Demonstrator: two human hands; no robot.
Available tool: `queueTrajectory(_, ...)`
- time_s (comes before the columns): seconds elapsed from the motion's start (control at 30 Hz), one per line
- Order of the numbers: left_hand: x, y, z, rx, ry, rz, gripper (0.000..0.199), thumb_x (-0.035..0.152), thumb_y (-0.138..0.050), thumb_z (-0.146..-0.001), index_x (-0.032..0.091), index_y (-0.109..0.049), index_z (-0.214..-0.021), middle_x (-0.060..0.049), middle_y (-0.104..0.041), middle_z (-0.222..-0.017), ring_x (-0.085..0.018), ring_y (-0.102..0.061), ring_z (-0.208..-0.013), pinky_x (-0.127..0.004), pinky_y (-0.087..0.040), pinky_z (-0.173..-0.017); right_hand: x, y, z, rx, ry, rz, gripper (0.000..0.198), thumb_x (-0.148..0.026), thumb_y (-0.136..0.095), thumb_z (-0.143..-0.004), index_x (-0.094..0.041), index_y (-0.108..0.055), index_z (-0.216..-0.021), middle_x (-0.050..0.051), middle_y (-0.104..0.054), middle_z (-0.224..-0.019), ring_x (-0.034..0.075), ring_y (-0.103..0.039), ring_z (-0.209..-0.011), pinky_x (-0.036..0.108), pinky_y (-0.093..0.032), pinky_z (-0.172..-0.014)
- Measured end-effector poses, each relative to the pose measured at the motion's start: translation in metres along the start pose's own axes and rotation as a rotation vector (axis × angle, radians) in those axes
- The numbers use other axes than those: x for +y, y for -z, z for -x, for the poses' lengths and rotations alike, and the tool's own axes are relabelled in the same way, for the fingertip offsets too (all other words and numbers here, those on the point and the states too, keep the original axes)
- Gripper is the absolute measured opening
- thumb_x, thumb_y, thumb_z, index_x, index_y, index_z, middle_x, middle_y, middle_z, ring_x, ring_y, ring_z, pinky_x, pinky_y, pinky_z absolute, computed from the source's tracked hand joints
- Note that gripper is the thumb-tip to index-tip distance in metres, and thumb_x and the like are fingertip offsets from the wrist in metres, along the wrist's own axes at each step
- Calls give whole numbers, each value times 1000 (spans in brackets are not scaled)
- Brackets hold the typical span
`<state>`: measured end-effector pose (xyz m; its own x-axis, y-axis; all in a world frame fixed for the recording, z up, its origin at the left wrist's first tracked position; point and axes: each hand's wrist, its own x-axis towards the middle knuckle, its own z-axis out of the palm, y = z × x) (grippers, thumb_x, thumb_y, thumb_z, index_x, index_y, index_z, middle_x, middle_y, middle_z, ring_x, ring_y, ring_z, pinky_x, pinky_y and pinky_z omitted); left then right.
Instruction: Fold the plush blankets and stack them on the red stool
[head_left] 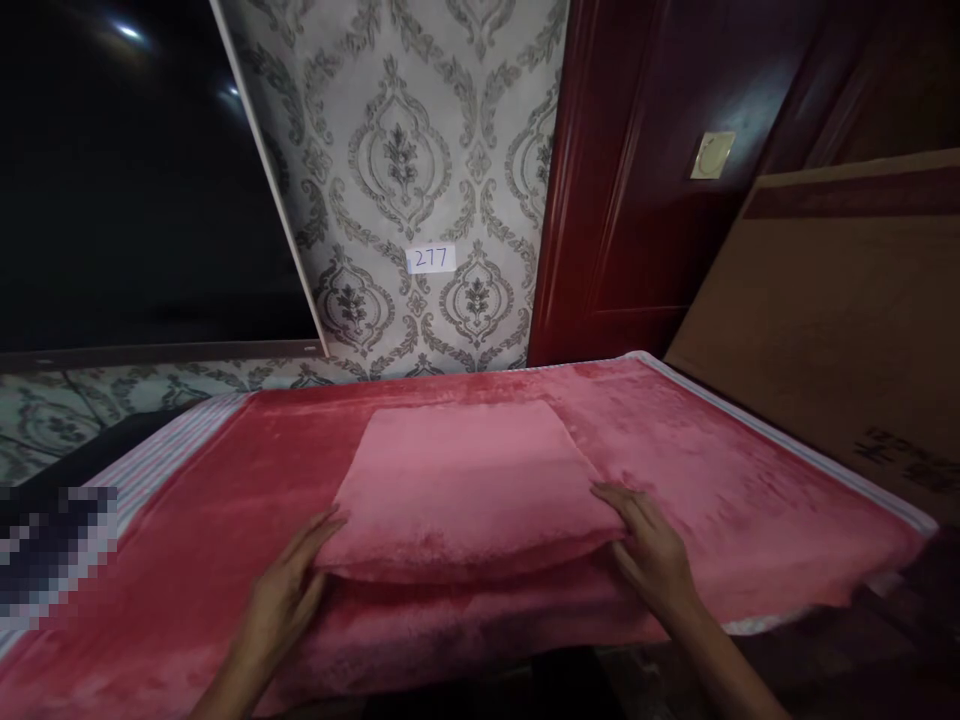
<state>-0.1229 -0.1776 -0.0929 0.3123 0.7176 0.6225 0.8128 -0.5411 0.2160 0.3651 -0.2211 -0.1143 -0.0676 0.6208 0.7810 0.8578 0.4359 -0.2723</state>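
Note:
A square, light pink plush cloth (465,470) lies over a larger pink plush blanket (285,450). Its near edge is raised a little, and a dark shadow shows underneath. My left hand (285,580) pinches the near left corner, with the thumb below and the fingers on top. At the near right corner, my right hand (651,548) grips in the same way. The far part of the cloth rests flat. Whether it is a single layer or a folded piece, I cannot tell.
Behind the blanket stands a patterned wallpapered wall (480,170) with a paper label (431,258) reading 277. A large black screen (135,190) is at the left. A dark red wooden panel (637,200) and a big cardboard box (840,300) stand at the right.

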Motion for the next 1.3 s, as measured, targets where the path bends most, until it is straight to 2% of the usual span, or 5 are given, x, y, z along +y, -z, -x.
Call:
queueTrajectory(0.27,25,20,-19,-47,26,-366,53,25,-53,-77,21,-62,-129,-16,-54,-147,-41,-50,-133,-63,-43,-104,-35,17,-41,97,17,-65,51,-15,-50,-80,-27,-57,-130,7,-68,-112,28,-63,-97,44,-51,-84)
queueTrajectory(0.47,133,-35,-18,-208,-322,-247,94,14,-58,-70,18,-24,-158,-15,-29,-164,-35,-19,-153,-62,-15,-121,-40,16,-36,102,42,-72,51,-17,-52,-81,-27,-57,-130,6,-69,-112,27,-64,-99,46,-48,-91)
queueTrajectory(0.63,184,-84,-40,-194,-258,-151,90,12,-58,-76,18,-24,-159,-14,-40,-159,-32,-35,-146,-56,-25,-117,-36,17,-29,80,4,-66,47,-20,-52,-82,-27,-58,-129,7,-69,-113,29,-64,-102,48,-48,-94)
queueTrajectory(0.9,176,-115,-30,-139,-332,-99,76,2,-48,-74,20,-48,-148,-9,-56,-147,-27,-51,-134,-46,-36,-109,-21,6,26,31,4,-39,48,-22,-50,-86,-27,-53,-133,9,-68,-119,30,-64,-107,48,-50,-90)
queueTrajectory(1.3,165,-124,-18,-134,-306,-107,95,4,-51,-64,23,-35,-155,-8,-45,-156,-28,-36,-146,-51,-23,-119,-13,-9,37,-61,-4,-26,82,-13,-46,-67,-26,-43,-148,9,-53,-144,32,-52,-128,54,-41,-105)
